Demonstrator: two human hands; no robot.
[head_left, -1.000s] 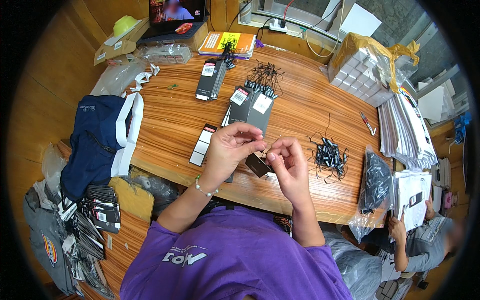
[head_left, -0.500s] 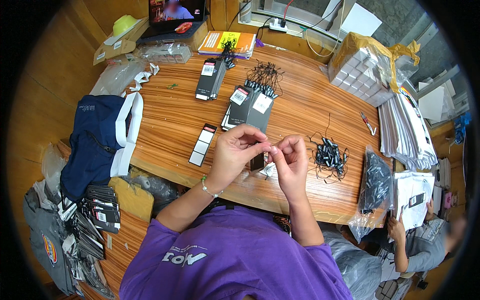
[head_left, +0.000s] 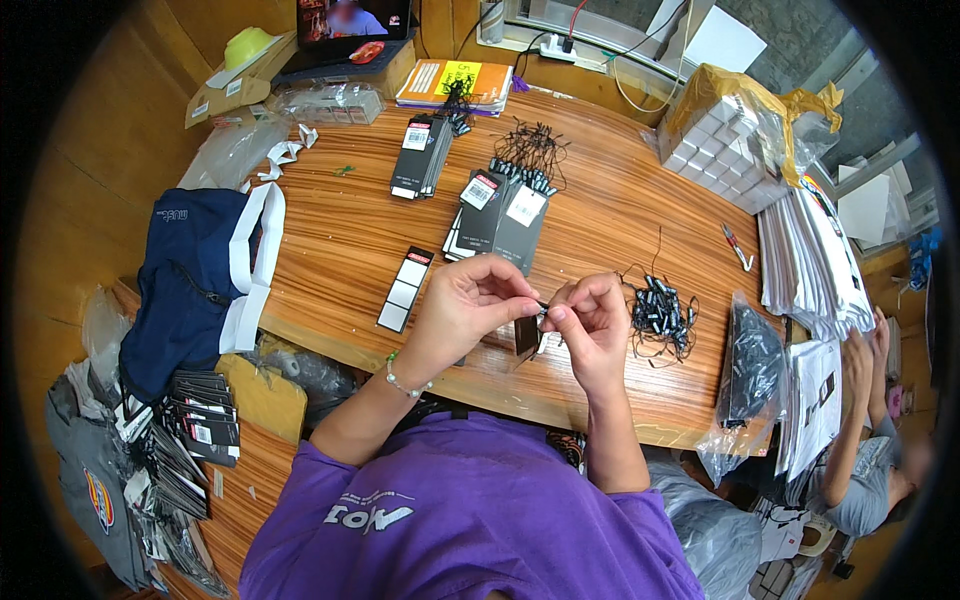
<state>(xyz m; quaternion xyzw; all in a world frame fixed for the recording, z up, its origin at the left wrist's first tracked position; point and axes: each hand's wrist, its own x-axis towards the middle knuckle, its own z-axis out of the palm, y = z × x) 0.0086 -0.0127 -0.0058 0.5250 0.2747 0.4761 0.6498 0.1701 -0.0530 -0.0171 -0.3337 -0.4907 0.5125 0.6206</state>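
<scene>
Above the desk's [head_left: 610, 180] near edge, your left hand [head_left: 466, 298] and right hand [head_left: 597, 322] meet, thumbs closed against fingers on a small black string fastener [head_left: 543, 308]; your fingers hide exactly how each grips it. Just below hangs a dark hang tag [head_left: 526, 336], turned nearly edge-on.

The tag looks light, thin and fairly stiff, likely to swing or crease at a corner, so hold its flat sides near the top. The fastener seems hard, small and probably slippery: pinch its body, as the string should be limp and tangle easily.

Farther in, toward the desk's right edge, lies a tangled pile of fasteners [head_left: 662, 312]; left of your hands, a label strip [head_left: 405, 290]. Beyond sit a strung tag stack [head_left: 508, 228] and, nearer the far edge, another tag stack [head_left: 418, 165].
</scene>
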